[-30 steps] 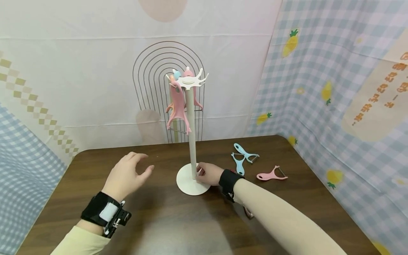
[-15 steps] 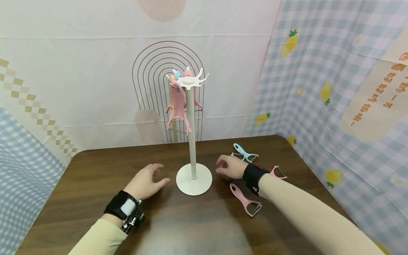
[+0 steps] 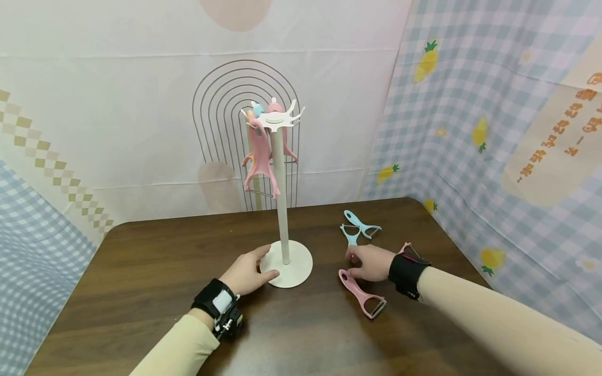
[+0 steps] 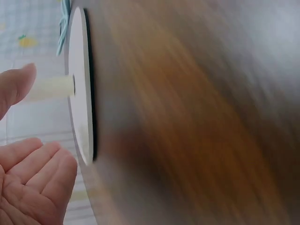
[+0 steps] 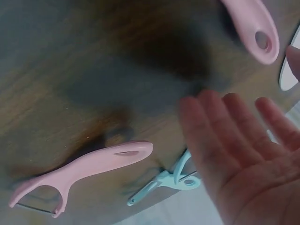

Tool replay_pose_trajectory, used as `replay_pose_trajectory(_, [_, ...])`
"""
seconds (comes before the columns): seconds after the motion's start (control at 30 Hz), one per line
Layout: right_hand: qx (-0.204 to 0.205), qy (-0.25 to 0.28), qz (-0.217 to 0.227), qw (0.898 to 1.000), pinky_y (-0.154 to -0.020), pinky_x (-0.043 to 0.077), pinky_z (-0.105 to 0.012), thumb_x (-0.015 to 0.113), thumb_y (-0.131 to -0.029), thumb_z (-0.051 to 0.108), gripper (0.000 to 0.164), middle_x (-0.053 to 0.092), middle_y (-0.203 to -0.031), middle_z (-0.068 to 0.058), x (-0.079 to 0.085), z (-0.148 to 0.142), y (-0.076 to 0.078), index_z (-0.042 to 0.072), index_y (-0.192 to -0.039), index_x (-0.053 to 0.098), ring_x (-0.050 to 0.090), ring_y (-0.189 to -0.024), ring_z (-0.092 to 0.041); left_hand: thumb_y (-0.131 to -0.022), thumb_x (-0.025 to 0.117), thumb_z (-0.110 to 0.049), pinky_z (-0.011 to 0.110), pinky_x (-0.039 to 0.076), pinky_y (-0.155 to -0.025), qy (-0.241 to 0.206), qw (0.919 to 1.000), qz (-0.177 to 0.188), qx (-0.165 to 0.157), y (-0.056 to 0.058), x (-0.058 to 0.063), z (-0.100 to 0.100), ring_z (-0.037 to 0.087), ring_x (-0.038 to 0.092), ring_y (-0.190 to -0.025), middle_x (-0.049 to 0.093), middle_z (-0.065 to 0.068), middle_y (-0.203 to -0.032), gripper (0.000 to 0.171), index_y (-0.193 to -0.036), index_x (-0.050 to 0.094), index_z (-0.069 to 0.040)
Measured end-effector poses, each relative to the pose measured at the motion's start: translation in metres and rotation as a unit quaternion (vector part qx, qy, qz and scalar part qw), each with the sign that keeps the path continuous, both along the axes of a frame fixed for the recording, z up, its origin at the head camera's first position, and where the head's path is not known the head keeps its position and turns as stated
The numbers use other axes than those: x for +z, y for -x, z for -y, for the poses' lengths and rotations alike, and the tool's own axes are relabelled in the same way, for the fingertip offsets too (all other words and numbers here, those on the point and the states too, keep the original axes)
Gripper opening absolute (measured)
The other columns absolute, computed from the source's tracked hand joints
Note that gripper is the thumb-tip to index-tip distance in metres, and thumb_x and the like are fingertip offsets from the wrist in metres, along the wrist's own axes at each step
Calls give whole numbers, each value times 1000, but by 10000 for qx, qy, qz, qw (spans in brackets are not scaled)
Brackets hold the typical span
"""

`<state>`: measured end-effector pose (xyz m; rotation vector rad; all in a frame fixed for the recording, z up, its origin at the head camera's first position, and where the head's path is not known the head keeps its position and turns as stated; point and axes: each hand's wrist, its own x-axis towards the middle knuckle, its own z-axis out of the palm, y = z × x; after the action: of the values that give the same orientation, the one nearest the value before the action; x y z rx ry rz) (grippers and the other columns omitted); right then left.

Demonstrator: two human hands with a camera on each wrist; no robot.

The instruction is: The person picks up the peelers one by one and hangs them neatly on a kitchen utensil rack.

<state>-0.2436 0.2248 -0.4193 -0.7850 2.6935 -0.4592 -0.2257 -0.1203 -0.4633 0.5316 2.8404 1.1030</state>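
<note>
A white stand (image 3: pixel 282 224) with a round base (image 3: pixel 298 266) rises from the table; peelers hang from its hooks, a pink peeler (image 3: pixel 259 159) foremost. My left hand (image 3: pixel 242 274) is at the base's left edge, thumb and fingers spread apart and relaxed, nothing held. To the right, my right hand (image 3: pixel 373 262) hovers between a pink peeler (image 3: pixel 359 293) in front and two blue peelers (image 3: pixel 362 224) behind. Its fingers look fairly straight and hold nothing in the right wrist view. Another pink peeler (image 5: pixel 89 164) lies there, mostly hidden by my wrist in the head view.
The brown wooden table (image 3: pixel 155 261) backs onto a white cloth (image 3: pixel 141 130) with printed arches. A blue checked cloth (image 3: pixel 451 130) with pineapples borders the right side. Orange and blue pieces hang behind the foremost peeler on the stand.
My right hand has left the stand's base and moved right toward the peelers. My left hand has come right to the base's edge. The stand keeps its place.
</note>
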Motion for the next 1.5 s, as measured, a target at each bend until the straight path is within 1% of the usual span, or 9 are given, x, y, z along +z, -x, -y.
replay_pose_trajectory(0.1, [35,-200,-100,9997,-78,46,-41,72,-87,26,31,62,-93,-6,4,2,-9,7,-108,58,58,-85,-21,-83,77,-29,41,45,-96,-216,9996,50,-147,3,-1,-11,31,57,-117,54,18,-135,74,-142,43,0])
replay_pose_trajectory(0.27, [-137,-488,-192,9985,-75,46,-40,73,-86,24,28,62,-90,-3,6,8,-25,9,-104,59,56,-81,-18,-84,77,-22,40,43,-98,-834,9954,335,-347,9,-5,-24,31,56,-119,56,19,-132,69,-140,44,1])
replay_pose_trajectory(0.37, [-190,-572,-242,9979,-70,44,-37,74,-85,24,25,59,-82,0,1,11,-32,11,-99,59,53,-74,-16,-85,76,-18,40,43,-99,-1073,9928,416,-325,11,-6,-28,30,56,-118,58,17,-128,62,-136,47,1])
replay_pose_trajectory(0.53, [-65,-778,-719,9944,-62,41,-34,76,-82,28,27,49,-70,4,-12,15,-39,13,-89,55,47,-65,-14,-86,74,-14,42,45,-96,-1225,9915,330,-294,13,-7,-30,31,58,-115,61,17,-120,54,-131,51,5])
replay_pose_trajectory(0.67, [-41,-933,-958,9910,-59,43,-37,78,-80,27,29,47,-66,4,-13,18,-47,12,-82,53,48,-61,-15,-88,71,-13,42,47,-93,-1200,9922,264,-211,16,-8,-33,30,61,-110,65,15,-112,42,-122,56,5])
replay_pose_trajectory(0.87, [-50,-1269,-1122,9855,-57,45,-37,81,-77,23,29,47,-62,4,-14,22,-57,14,-72,53,50,-59,-16,-94,65,-17,41,49,-89,-764,9967,247,116,20,-7,-38,23,64,-101,68,7,-100,21,-110,63,-4])
replay_pose_trajectory(1.17, [93,-1091,-1727,9789,-54,47,-41,69,-80,1,22,54,-61,-1,-14,24,-65,11,-65,56,56,-57,-22,-94,65,-18,39,50,-83,-510,9983,149,246,23,-7,-46,19,64,-94,68,3,-94,17,-106,65,-7])
replay_pose_trajectory(1.33, [198,-1197,-2053,9712,-55,48,-44,68,-79,-1,21,57,-62,-4,-21,25,-66,10,-66,57,59,-59,-26,-92,67,-16,39,49,-81,-350,9990,-46,287,22,-6,-48,18,64,-89,66,2,-88,11,-100,65,-9])
replay_pose_trajectory(1.5, [250,-1581,-2301,9599,-55,50,-43,68,-82,0,15,60,-63,-5,-27,28,-67,7,-69,63,60,-58,-25,-91,69,-16,38,49,-79,-275,9987,-229,353,21,-10,-48,18,63,-86,66,1,-86,9,-96,65,-10])
